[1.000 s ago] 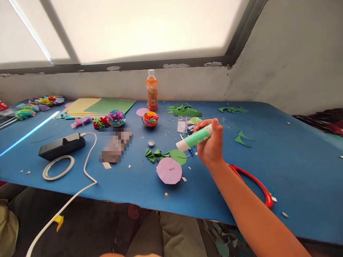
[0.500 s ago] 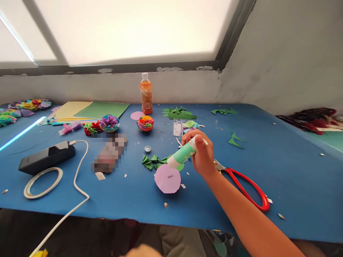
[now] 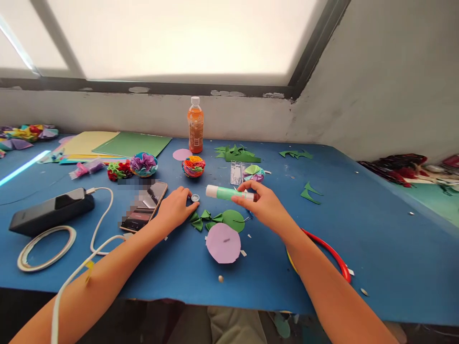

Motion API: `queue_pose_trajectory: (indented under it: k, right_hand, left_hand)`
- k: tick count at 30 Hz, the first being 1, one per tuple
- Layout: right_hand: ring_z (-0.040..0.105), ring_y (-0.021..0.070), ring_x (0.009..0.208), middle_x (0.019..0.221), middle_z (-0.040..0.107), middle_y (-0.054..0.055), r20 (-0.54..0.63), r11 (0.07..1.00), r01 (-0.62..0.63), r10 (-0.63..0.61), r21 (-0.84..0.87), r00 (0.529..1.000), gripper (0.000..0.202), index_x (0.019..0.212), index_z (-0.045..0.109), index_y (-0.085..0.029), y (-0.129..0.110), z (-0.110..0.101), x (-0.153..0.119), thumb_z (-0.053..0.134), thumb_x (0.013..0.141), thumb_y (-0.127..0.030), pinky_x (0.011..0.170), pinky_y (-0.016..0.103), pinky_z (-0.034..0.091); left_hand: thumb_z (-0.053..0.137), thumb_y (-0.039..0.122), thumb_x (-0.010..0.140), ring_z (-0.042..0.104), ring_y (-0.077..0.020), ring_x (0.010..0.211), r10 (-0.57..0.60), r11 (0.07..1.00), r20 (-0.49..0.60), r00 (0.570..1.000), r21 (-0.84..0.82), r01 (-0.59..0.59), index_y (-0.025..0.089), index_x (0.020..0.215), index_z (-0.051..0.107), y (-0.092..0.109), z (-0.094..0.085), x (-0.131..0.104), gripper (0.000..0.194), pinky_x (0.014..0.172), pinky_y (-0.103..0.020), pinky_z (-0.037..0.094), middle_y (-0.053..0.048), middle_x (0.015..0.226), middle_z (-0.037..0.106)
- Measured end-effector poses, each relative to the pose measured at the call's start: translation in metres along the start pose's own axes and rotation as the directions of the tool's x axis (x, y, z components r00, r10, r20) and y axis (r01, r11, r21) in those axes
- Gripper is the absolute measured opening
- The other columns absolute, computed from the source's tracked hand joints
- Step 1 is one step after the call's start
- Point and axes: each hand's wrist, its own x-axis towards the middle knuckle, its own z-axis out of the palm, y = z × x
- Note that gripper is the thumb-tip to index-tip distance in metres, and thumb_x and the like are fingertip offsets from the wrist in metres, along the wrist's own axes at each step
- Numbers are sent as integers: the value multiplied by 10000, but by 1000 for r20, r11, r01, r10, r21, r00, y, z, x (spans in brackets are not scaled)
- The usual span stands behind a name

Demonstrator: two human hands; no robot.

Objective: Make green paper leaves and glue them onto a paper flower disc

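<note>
My right hand (image 3: pixel 261 203) holds a green and white glue stick (image 3: pixel 225 193) level above the table, its white end pointing left. My left hand (image 3: pixel 175 206) is at a small round cap (image 3: pixel 195 198) on the table, thumb and forefinger on either side of its left edge; whether they grip it is hard to tell. Below the hands lies a purple paper disc (image 3: pixel 224 243) with a small grey mark. Behind it are a green paper circle (image 3: pixel 234 220) and folded green paper pieces (image 3: pixel 197 221).
Red-handled scissors (image 3: pixel 332 248) lie partly under my right forearm. A phone (image 3: pixel 145 208), a black device (image 3: pixel 53 210) with a white cable and a tape roll (image 3: pixel 46 248) are at left. Farther back stand an orange bottle (image 3: pixel 195 126) and a red-orange paper flower (image 3: pixel 193 166).
My left hand has come up from below the table edge to the cap. My right hand has turned the glue stick level and raised it off the purple disc.
</note>
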Motion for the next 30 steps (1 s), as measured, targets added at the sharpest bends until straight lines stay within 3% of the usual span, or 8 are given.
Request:
queue_pose_trajectory:
  k: [3,6,9,12,17,23,27,30]
  right_hand:
    - [330,88,418,492,407,-87,127,995,-62,72,-82,989,295,838,532,-211,10,-6,-2,652,693,-439,412,214,262]
    - [386,106,445,532,446,-75,105,994,-27,39,-109,994,283,863,506,-212,26,-3,-10,614,733,-440,429,221,300]
    - [528,154,639,768,561,3,73,948,186,-172,-260,982,196,858,523,-200,40,6,-17,624,756,-333,558,264,413]
    - [560,195,829,967,574,74,106,786,414,-414,-460,904,107,874,557,-171,46,10,-21,608,784,-199,718,314,444]
    - [546,193,717,811,613,64,269,503,529,-500,-684,823,112,840,644,-158,46,6,-29,536,854,-185,666,319,424]
    - [538,189,715,810,602,70,275,481,466,-416,-742,867,145,807,670,-147,48,10,-30,535,855,-171,643,296,421]
    - [527,199,710,818,603,88,332,419,506,-421,-754,844,146,772,607,-130,41,9,-27,488,858,-130,644,311,406]
    - [514,176,663,761,594,68,235,488,512,-520,-707,821,156,818,534,-144,25,3,-29,402,900,-150,613,286,396]
  left_hand:
    - [507,464,808,593,-246,942,6,1000,-31,999,-15,-6,197,942,577,0,1,0,307,675,-305,449,-59,1037,613]
    - [499,443,811,611,-224,865,-5,998,-50,999,-69,1,212,937,590,-2,-1,1,278,637,-288,433,-39,993,636]
    - [496,417,810,613,-197,768,-25,990,-70,997,-140,15,223,995,591,-3,-6,-2,284,635,-280,427,-18,867,656]
    - [538,385,783,587,-157,681,-6,954,-125,992,-299,-32,205,994,604,0,-11,-10,285,646,-265,436,-2,785,640]
    - [629,316,728,527,-109,621,67,742,-123,990,-657,-132,169,995,612,9,-16,-24,305,573,-224,446,4,764,609]
    - [690,279,700,516,-102,661,228,487,-7,974,-865,-120,179,1009,641,13,-18,-36,328,592,-222,481,-5,806,571]
    - [691,213,710,532,-98,710,312,309,11,950,-947,-90,204,1011,659,15,-18,-39,303,635,-220,501,-1,848,523]
    - [692,187,715,536,-90,736,316,231,29,948,-972,-48,218,998,674,16,-17,-39,285,661,-208,513,-7,917,533]
